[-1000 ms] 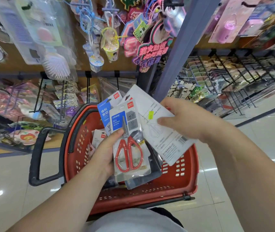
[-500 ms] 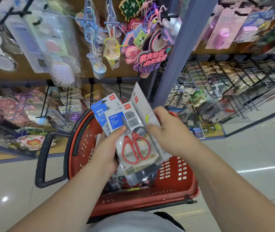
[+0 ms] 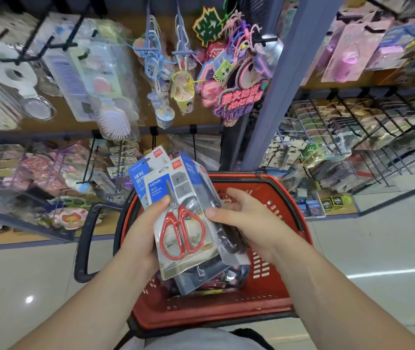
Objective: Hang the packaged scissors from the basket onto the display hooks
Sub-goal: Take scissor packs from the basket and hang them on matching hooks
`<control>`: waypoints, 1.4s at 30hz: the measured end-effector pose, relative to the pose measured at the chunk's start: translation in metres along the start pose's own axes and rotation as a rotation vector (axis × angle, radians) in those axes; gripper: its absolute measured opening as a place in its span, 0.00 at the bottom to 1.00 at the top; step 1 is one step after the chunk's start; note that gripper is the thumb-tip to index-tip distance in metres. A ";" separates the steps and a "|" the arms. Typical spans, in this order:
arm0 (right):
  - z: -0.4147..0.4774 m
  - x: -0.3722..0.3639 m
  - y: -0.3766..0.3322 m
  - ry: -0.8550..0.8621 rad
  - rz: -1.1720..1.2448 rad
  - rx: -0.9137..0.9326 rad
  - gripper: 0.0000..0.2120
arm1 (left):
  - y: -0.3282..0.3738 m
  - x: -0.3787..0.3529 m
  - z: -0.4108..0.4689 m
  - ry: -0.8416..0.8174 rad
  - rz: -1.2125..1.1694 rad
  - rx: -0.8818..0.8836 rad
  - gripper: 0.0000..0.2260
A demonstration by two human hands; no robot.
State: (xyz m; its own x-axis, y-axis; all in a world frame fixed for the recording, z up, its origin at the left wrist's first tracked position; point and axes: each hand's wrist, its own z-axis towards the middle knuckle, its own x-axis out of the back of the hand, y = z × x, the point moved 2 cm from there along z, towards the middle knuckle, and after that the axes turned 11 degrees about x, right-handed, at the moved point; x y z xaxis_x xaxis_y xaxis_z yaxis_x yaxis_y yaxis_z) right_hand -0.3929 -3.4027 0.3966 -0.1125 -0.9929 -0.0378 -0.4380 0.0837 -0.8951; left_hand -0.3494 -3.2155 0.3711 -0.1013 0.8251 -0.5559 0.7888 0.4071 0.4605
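Observation:
Above a red basket (image 3: 272, 301) I hold a fanned stack of packaged scissors (image 3: 183, 223). The front pack shows red-handled scissors and a blue "HOME" label. My left hand (image 3: 143, 228) grips the stack from the left, thumb across the front pack. My right hand (image 3: 247, 218) holds the right edge of the stack, thumb on the front and fingers behind the rear packs. More packs lie in the basket under the stack, mostly hidden. Black display hooks (image 3: 37, 34) stick out of the shelf wall above.
Hanging brushes, mirrors and toys (image 3: 181, 89) crowd the hooks straight ahead. A grey upright post (image 3: 277, 79) divides the shelves. Wire racks of small goods (image 3: 353, 127) fill the right. The basket's black handle (image 3: 85, 238) sticks out left over a glossy floor.
My right hand has brought the white-backed pack in against the stack and now holds the stack's right edge. The view has tilted up toward the hooks.

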 end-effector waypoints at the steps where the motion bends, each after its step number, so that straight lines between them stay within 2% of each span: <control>1: 0.001 0.000 0.000 -0.018 0.041 -0.016 0.49 | -0.001 0.001 -0.002 0.007 0.002 0.020 0.24; 3: 0.002 -0.004 -0.002 -0.022 0.136 -0.017 0.24 | -0.002 0.003 -0.005 0.019 -0.011 0.039 0.22; 4: 0.003 -0.006 -0.004 -0.014 0.184 -0.014 0.18 | -0.003 0.004 -0.006 0.032 -0.019 0.039 0.21; 7: 0.005 -0.010 -0.011 -0.003 0.295 0.014 0.13 | 0.000 0.008 -0.013 0.053 -0.049 0.046 0.24; 11: 0.009 -0.018 -0.032 0.007 0.453 0.096 0.07 | 0.016 0.028 -0.021 0.082 -0.123 -0.007 0.21; 12: 0.010 -0.019 -0.038 0.021 0.494 0.110 0.06 | 0.022 0.029 -0.025 0.050 -0.149 -0.003 0.22; 14: 0.014 -0.022 -0.049 0.062 0.537 0.150 0.06 | 0.035 0.032 -0.035 0.034 -0.163 -0.026 0.09; 17: 0.016 -0.029 -0.068 0.110 0.546 0.240 0.09 | 0.058 0.035 -0.050 0.044 -0.149 -0.069 0.16; 20: 0.018 -0.046 -0.084 0.120 0.508 0.352 0.18 | 0.088 0.043 -0.062 -0.008 -0.128 -0.095 0.09; 22: 0.018 -0.062 -0.094 0.144 0.473 0.427 0.19 | 0.112 0.055 -0.069 -0.052 -0.129 -0.123 0.07; 24: 0.019 -0.084 -0.101 0.169 0.461 0.480 0.18 | 0.136 0.068 -0.075 -0.105 -0.160 -0.131 0.21; 25: 0.019 -0.095 -0.103 0.193 0.452 0.496 0.17 | 0.148 0.073 -0.081 -0.147 -0.163 -0.122 0.22; 27: 0.019 -0.119 -0.107 0.238 0.421 0.527 0.18 | 0.173 0.088 -0.093 -0.178 -0.144 -0.130 0.08; 29: 0.017 -0.143 -0.111 0.277 0.384 0.556 0.19 | 0.196 0.101 -0.100 -0.167 -0.130 -0.153 0.16; 33: 0.012 -0.179 -0.126 0.365 0.327 0.617 0.14 | 0.243 0.106 -0.120 -0.191 -0.084 -0.229 0.09; 42: 0.006 -0.182 -0.188 0.358 0.247 0.780 0.15 | 0.296 0.073 -0.155 -0.212 -0.089 -0.399 0.15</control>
State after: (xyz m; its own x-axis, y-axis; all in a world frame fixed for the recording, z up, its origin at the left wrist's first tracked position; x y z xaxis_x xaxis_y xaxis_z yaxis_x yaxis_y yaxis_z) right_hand -0.2843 -3.2388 0.5689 -0.4522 -0.8574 -0.2458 0.3523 0.0815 -0.9323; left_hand -0.2173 -2.9745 0.5742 0.0007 0.6988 -0.7153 0.4830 0.6261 0.6122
